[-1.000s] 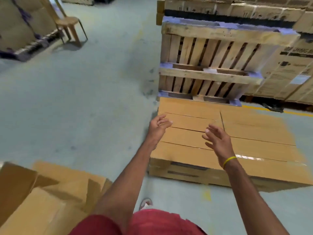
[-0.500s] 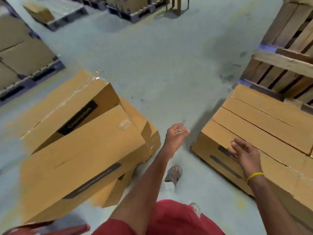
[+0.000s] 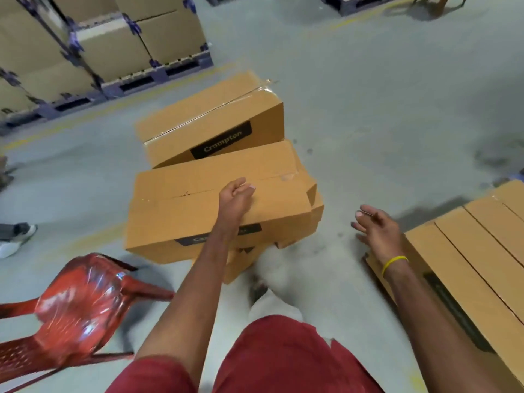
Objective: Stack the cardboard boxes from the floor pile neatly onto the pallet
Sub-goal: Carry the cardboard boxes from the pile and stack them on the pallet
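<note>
A pile of long brown cardboard boxes lies on the grey floor ahead. The top near box (image 3: 198, 205) lies flat with a black label on its front side. Behind it a second box (image 3: 209, 120) tilts up, its label reading Crompton. My left hand (image 3: 235, 198) hovers over the near box with loosely curled fingers, holding nothing. My right hand (image 3: 374, 228) is spread in the air to the right of the pile. At the far right a row of boxes (image 3: 467, 251) lies side by side; the pallet beneath them is hidden.
A red plastic chair (image 3: 73, 304) wrapped in film stands at the lower left, close to the pile. Someone's shoe (image 3: 14, 236) shows at the left edge. Loaded pallets of boxes (image 3: 107, 46) line the back left. Open grey floor (image 3: 382, 109) stretches beyond the pile.
My view has swung left from the stacked boxes to the floor pile. My left hand has come over the near box and my right hand has left the stacked row.
</note>
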A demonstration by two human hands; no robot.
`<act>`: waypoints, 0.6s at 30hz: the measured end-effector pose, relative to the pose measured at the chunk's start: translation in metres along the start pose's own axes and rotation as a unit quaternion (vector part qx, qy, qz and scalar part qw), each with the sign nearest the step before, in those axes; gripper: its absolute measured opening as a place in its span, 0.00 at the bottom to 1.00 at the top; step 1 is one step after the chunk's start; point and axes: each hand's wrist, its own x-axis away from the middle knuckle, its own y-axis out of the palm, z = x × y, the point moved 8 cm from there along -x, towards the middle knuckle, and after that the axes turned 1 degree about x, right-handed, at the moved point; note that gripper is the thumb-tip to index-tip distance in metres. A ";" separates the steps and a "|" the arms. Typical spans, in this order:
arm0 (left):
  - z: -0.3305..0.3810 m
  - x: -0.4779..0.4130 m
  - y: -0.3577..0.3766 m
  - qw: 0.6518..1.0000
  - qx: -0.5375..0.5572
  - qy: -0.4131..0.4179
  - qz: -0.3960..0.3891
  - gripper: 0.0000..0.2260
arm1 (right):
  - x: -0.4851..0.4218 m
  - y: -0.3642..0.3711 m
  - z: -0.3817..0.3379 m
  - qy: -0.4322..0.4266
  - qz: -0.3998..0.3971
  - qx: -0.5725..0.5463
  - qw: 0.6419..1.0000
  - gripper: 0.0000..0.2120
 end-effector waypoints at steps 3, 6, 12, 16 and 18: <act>-0.009 -0.015 -0.039 0.999 0.013 -0.003 0.029 0.21 | -0.001 0.028 -0.006 -0.003 -0.010 0.018 1.000 0.13; -0.016 -0.031 -0.074 0.999 0.026 -0.007 0.041 0.21 | -0.009 0.054 -0.005 -0.007 -0.001 0.044 0.999 0.12; -0.030 -0.070 -0.180 0.992 0.023 0.007 0.124 0.24 | -0.030 0.109 -0.003 -0.009 0.053 0.085 0.995 0.13; -0.031 -0.099 -0.269 0.972 0.007 0.029 0.232 0.23 | -0.048 0.137 0.004 0.000 0.096 0.113 0.989 0.15; -0.035 -0.110 -0.304 0.962 -0.002 0.030 0.272 0.23 | -0.050 0.149 0.004 0.012 0.097 0.133 0.986 0.17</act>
